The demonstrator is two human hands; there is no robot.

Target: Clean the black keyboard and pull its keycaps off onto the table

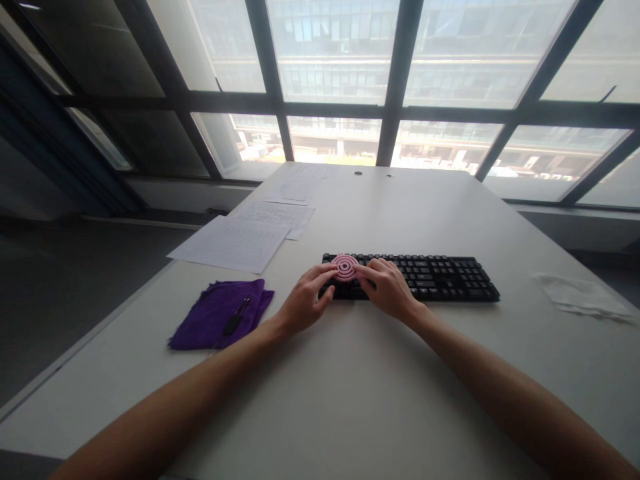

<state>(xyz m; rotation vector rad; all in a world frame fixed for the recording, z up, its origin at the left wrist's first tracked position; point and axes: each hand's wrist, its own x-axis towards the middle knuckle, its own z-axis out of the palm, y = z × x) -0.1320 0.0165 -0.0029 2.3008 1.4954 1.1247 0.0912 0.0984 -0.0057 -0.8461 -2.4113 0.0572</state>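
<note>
A black keyboard (pixel 434 279) lies across the white table. Over its left end is a round pink object (pixel 345 267) with concentric rings. My left hand (pixel 307 300) touches the left edge of the pink object with its fingertips, thumb apart and lower down. From the other side, the fingertips of my right hand (pixel 387 287) are on its right edge. Both hands hold the pink object between them, and the keys beneath it are hidden.
A folded purple cloth (pixel 205 317) with a small black tool (pixel 233 323) on it lies at the left. Written sheets of paper (pixel 230 241) lie behind it along the left edge. A crumpled white tissue (pixel 583 297) is at the right. Windows stand beyond the table (pixel 310 413).
</note>
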